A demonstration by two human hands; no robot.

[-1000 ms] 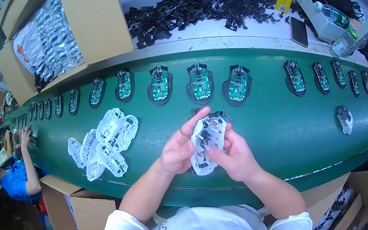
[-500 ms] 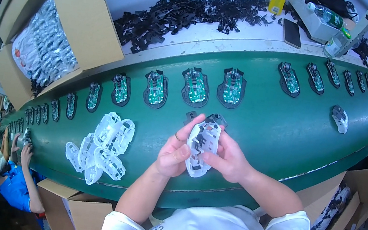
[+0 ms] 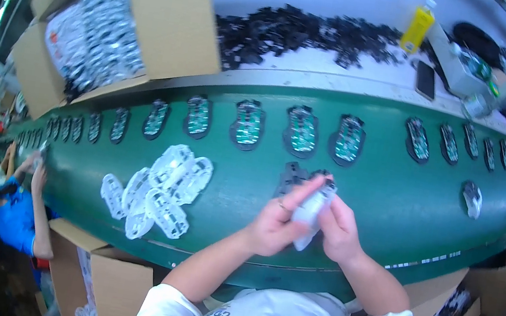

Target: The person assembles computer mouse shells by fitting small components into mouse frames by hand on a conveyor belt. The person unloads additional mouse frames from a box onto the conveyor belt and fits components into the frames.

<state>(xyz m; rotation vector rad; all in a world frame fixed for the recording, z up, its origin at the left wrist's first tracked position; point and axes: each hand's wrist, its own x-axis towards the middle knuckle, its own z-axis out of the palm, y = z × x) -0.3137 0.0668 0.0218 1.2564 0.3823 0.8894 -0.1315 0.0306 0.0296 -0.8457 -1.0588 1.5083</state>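
A white plastic mouse shell (image 3: 309,215) is held upright between my two hands over the green conveyor belt (image 3: 241,189). My left hand (image 3: 273,230) grips its left side, and the fingers of my right hand (image 3: 340,234) close on its right side. The shell is tilted and blurred by motion, with its inner side out of sight. Just beyond my fingertips lie small black plastic parts (image 3: 293,175), partly covered by the hands. To the left rests a loose pile of white mouse shells (image 3: 159,176). Black mouse bases with green circuit boards (image 3: 301,132) stand in a row beyond.
One white-and-dark mouse shell (image 3: 472,199) lies at right. Behind the belt, a ledge carries black clips (image 3: 307,36), a yellow bottle (image 3: 416,28) and a phone (image 3: 425,80). Open cardboard boxes (image 3: 171,7) stand around. Co-workers' hands (image 3: 38,172) work at both ends.
The shell has turned in my hands: its inner side with black parts faced up before, and now its smooth side shows. The view has shifted, so the scene sits differently in the picture.
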